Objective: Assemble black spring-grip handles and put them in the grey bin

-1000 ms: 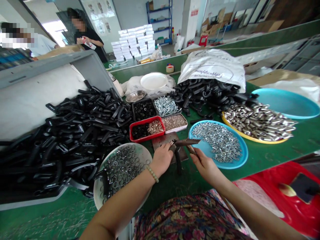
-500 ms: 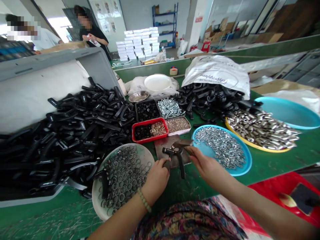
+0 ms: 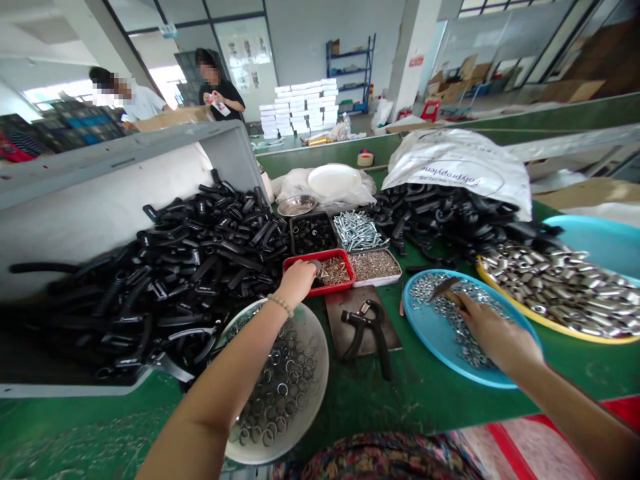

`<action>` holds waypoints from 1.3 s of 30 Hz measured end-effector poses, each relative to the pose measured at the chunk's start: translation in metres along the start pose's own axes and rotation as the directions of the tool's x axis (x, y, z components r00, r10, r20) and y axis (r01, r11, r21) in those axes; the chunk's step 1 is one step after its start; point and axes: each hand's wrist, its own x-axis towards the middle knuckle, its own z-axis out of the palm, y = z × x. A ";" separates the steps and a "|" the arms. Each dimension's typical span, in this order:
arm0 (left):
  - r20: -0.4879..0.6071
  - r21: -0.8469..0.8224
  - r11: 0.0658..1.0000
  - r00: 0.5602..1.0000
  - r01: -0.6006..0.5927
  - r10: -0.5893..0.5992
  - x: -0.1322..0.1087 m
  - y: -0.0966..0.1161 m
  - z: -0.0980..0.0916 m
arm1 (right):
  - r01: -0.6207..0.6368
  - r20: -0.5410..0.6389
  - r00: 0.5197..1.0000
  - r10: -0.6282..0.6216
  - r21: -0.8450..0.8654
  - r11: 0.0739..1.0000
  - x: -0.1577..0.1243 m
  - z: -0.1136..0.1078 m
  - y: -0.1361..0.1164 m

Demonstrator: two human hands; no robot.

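Note:
My left hand [image 3: 299, 281], with a beaded bracelet at the wrist, reaches into the red tray [image 3: 345, 287] at its side of small black parts. Its fingertips are hidden there, and a dark cover shows on one finger. My right hand [image 3: 493, 337] is closed round the wooden handle of a hammer [image 3: 444, 288], held over the blue tray [image 3: 440, 375] of small shiny metal pieces. Between my hands, a black clamp-like tool [image 3: 369, 327] with two curved handles lies on a flat metal plate [image 3: 340, 343], touched by neither hand.
A tilted grey crate [image 3: 227, 150] spills black handles at left. Nearer stands a bowl [image 3: 320, 387] of metal rings. Behind are trays of screws [image 3: 357, 230] and tiny pieces [image 3: 375, 267]. A yellow-rimmed tray [image 3: 550, 327] of metal sleeves and a white sack [image 3: 460, 157] lie right. Two people work beyond.
My left hand has gone from beside the clamp-like tool up to the red tray. My right hand has carried the hammer right, over the blue tray. The view has shifted.

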 end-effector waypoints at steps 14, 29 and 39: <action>0.030 -0.324 0.944 0.998 0.064 -0.057 -0.002 0.027 -0.003 | -0.114 0.265 0.957 -0.116 0.715 0.690 -0.029 -0.027 -0.156; 0.304 -0.752 -0.619 0.953 0.225 -0.023 -0.089 0.102 0.037 | -0.699 0.475 0.715 -0.513 0.515 -0.497 -0.050 -0.028 -0.149; 0.137 -0.976 0.119 0.940 0.182 -0.314 -0.106 0.077 0.044 | 0.146 -0.023 0.977 -0.210 0.793 0.591 -0.050 -0.093 -0.133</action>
